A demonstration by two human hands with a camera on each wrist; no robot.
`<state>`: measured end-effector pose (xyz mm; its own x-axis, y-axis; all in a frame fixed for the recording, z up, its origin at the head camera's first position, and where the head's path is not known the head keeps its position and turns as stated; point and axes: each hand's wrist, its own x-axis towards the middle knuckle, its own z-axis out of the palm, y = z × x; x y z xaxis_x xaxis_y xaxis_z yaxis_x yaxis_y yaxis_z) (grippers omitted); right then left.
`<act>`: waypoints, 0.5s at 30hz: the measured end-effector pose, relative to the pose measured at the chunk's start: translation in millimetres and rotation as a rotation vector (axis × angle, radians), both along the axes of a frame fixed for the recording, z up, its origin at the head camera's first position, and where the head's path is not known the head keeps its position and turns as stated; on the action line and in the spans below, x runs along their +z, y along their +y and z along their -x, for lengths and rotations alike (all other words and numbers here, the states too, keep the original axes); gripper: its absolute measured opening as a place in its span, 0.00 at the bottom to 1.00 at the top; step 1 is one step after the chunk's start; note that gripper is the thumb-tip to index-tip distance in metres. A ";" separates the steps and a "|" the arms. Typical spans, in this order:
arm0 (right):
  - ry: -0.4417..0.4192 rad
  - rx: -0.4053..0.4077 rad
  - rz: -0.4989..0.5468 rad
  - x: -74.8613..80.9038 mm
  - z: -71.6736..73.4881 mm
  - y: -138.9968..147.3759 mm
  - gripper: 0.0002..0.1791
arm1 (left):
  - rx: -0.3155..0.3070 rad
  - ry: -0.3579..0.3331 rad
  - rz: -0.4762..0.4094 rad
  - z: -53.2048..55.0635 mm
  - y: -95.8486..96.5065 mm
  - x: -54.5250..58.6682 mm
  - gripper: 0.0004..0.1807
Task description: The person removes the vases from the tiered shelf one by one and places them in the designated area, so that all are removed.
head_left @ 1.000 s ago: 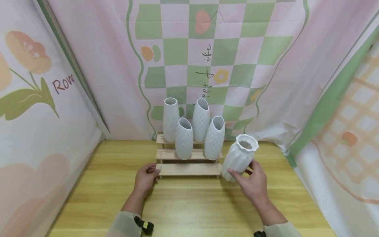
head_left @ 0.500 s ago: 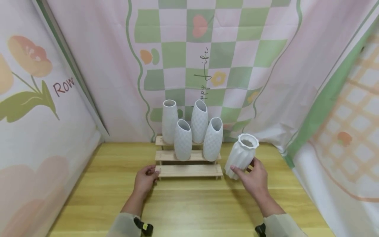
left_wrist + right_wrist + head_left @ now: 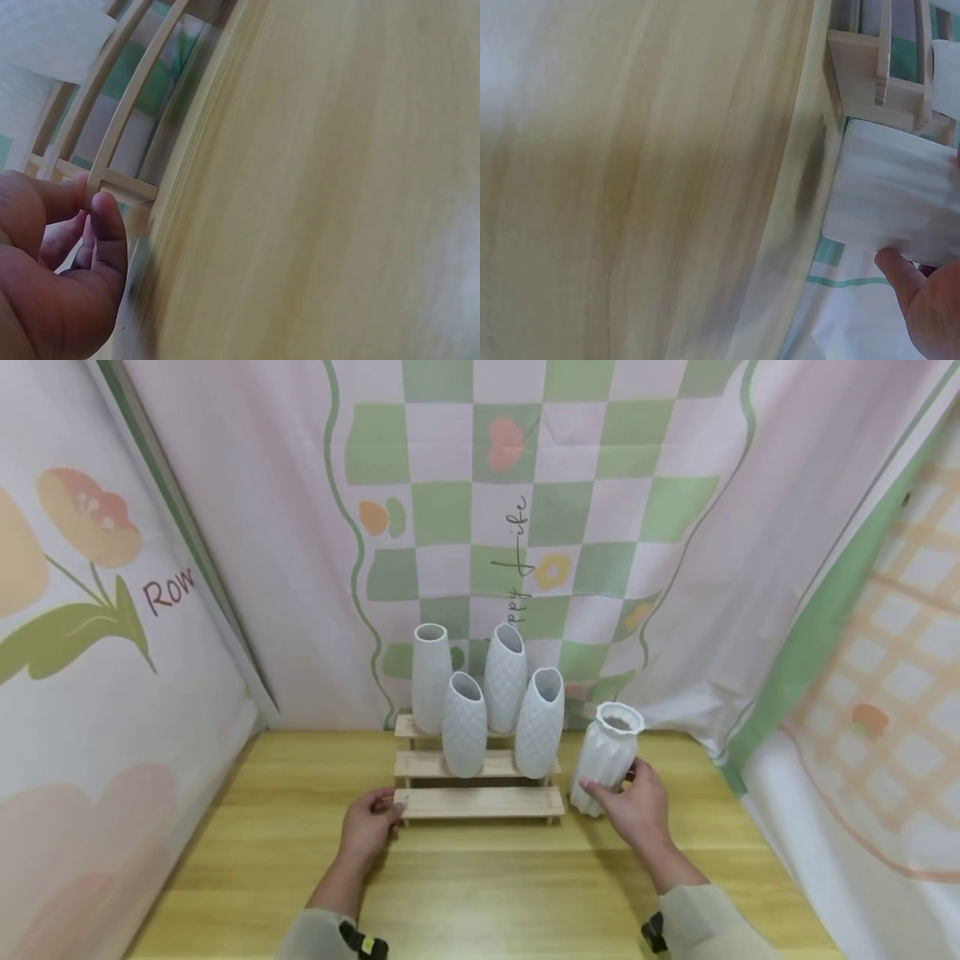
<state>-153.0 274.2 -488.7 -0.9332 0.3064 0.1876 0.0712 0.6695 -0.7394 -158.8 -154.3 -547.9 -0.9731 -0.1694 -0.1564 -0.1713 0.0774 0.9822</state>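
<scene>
My right hand [image 3: 641, 806] grips a white ruffled-rim vase [image 3: 603, 756] low on its fluted body, thumb in front and fingers behind. It leans slightly right, just right of a three-step wooden rack [image 3: 480, 802]. In the right wrist view the lower part of the vase [image 3: 900, 191] shows beside the end of the rack [image 3: 855, 71]. My left hand [image 3: 365, 827] pinches the left end of the rack's lowest step; the left wrist view shows thumb and forefinger at the tip of that slat [image 3: 116, 135].
Two textured white vases stand on the middle step, one left [image 3: 465, 731] and one right [image 3: 538, 727]. Behind them a tall vase [image 3: 431, 681] and a slant-mouthed vase [image 3: 506, 681] occupy the top step. Printed curtains [image 3: 300, 527] enclose the wooden table [image 3: 480, 893] behind and at both sides.
The vase in my right hand has shifted slightly away from the rack and stands more upright. My left hand keeps its pinch on the rack. The head view has tilted up a little.
</scene>
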 end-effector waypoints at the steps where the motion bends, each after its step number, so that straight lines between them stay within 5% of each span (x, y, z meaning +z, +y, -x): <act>1: -0.004 -0.003 -0.002 -1.6 1.1 0.8 0.57 | 0.001 0.001 0.002 -0.1 0.0 -1.0 0.24; 15: -0.035 -0.019 0.015 -13.7 15.6 5.7 0.59 | 0.006 0.009 -0.008 0.3 0.2 -4.2 0.24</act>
